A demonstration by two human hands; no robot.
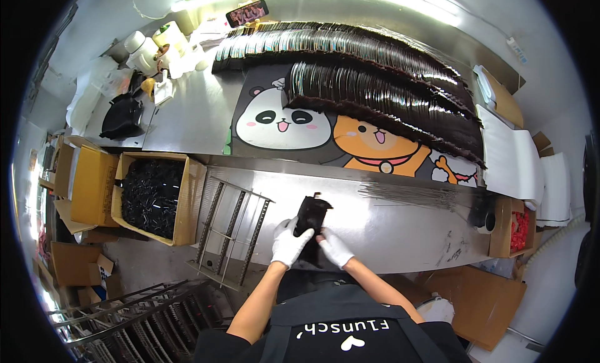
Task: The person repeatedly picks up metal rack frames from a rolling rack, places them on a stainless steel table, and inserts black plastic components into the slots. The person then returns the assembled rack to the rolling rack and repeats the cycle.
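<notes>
Over the steel table (400,228), both gloved hands, left (290,243) and right (335,247), clasp 1 black pouch (310,216).

Brushed, scuffed steel counter (387,222), glossy black plastic pieces fanned in long rows (375,81) at the far side, white cloth gloves on both hands, matt black pouch (310,218) between them, plain brown cardboard box (187,200) at left, smooth printed cartoon mat (294,128)

I see both bare forearms rising from the lower edge and converging toward the middle. My white-gloved left hand (290,243) is curled closed, fingers wrapped forward, while my white-gloved right hand (335,248) sits just beside it, fingers pinched and angled inward, wrists close together.
</notes>
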